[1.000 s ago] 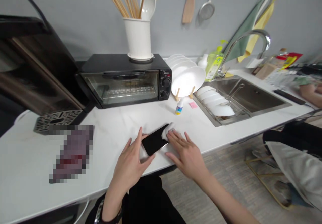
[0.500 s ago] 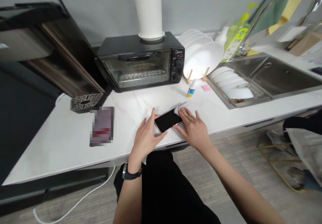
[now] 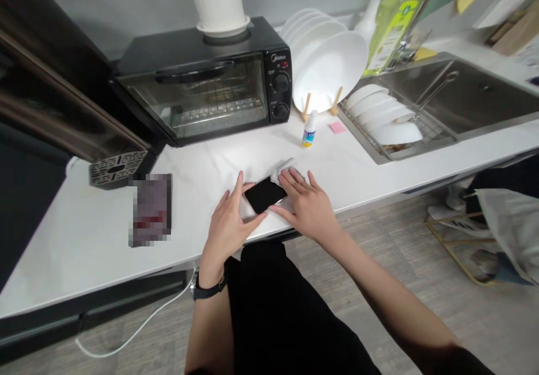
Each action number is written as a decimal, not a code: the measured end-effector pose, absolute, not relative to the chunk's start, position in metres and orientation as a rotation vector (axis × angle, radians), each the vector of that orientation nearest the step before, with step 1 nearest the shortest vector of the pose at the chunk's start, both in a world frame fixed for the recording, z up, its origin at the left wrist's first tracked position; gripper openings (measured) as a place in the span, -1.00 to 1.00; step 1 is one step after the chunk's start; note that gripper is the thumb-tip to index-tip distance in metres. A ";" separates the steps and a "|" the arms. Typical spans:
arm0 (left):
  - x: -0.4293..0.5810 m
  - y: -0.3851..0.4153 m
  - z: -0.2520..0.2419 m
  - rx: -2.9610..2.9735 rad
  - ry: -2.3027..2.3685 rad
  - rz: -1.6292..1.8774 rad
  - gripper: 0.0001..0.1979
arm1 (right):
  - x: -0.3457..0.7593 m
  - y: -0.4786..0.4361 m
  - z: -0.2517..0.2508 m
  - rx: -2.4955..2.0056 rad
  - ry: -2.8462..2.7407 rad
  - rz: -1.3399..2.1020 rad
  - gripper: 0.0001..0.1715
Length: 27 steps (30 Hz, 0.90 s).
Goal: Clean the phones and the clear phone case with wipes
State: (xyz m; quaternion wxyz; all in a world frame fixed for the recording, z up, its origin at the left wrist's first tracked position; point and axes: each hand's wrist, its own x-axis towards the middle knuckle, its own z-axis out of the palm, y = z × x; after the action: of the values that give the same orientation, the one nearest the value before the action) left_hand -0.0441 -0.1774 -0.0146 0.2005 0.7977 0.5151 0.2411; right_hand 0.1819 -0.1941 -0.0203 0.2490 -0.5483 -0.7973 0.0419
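Note:
A smartphone [image 3: 263, 195] with a dark screen rests on the white counter. My left hand [image 3: 227, 218] holds its left end, thumb along the near edge and fingers at the far side. Over the phone's right part lies a pale cloth [image 3: 283, 169], pressed down under the fingers of my right hand [image 3: 309, 204]. The right thumb touches the phone's near edge. Behind the hands stands a small white bottle [image 3: 309, 131] with a blue and yellow label. The phone's right end is mostly hidden.
A black toaster oven [image 3: 210, 94] stands at the back, beside white plates [image 3: 330, 72] in a rack. Farther right is a sink [image 3: 475, 105] with bowls [image 3: 396, 133]. A blurred-out dark flat item [image 3: 151, 209] and a drip tray [image 3: 118, 169] lie left. A pink note [image 3: 337, 127] sits near the bottle.
The head view has shifted, so the counter things appear farther left and higher. The cloth under my right hand has slid slightly toward the phone's left end. My left hand keeps its hold.

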 end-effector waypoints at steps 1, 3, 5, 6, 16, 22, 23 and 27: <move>-0.045 -0.177 -0.016 2.233 1.445 0.663 0.11 | 0.172 -0.189 -0.021 -1.446 -2.196 0.128 -0.05; -0.047 -0.176 -0.018 2.249 1.455 0.646 0.13 | 0.152 -0.190 -0.023 -1.319 -2.261 0.181 -0.04; -0.047 -0.177 -0.019 2.254 1.456 0.648 0.14 | 0.145 -0.201 -0.023 -1.219 -2.325 0.237 -0.05; -0.047 -0.178 -0.019 2.247 1.454 0.662 0.14 | 0.150 -0.207 -0.023 -1.201 -2.345 0.252 -0.07; -0.046 -0.179 -0.017 2.241 1.429 0.707 0.13 | 0.167 -0.189 -0.022 -1.387 -2.245 0.111 -0.09; -0.045 -0.179 -0.017 2.215 1.436 0.709 0.16 | 0.178 -0.218 -0.019 -1.291 -2.322 0.212 -0.19; -0.044 -0.180 -0.017 2.218 1.428 0.709 0.16 | 0.186 -0.214 -0.019 -1.366 -2.279 0.177 -0.23; -0.044 -0.180 -0.015 2.222 1.416 0.708 0.13 | 0.179 -0.190 -0.021 -1.488 -2.183 0.087 -0.13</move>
State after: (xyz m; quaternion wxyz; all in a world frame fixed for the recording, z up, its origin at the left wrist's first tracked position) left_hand -0.0441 -0.1804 -0.0151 0.2052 0.7970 0.5080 0.2539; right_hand 0.1788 -0.1904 -0.0215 0.2468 -0.5456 -0.8003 0.0320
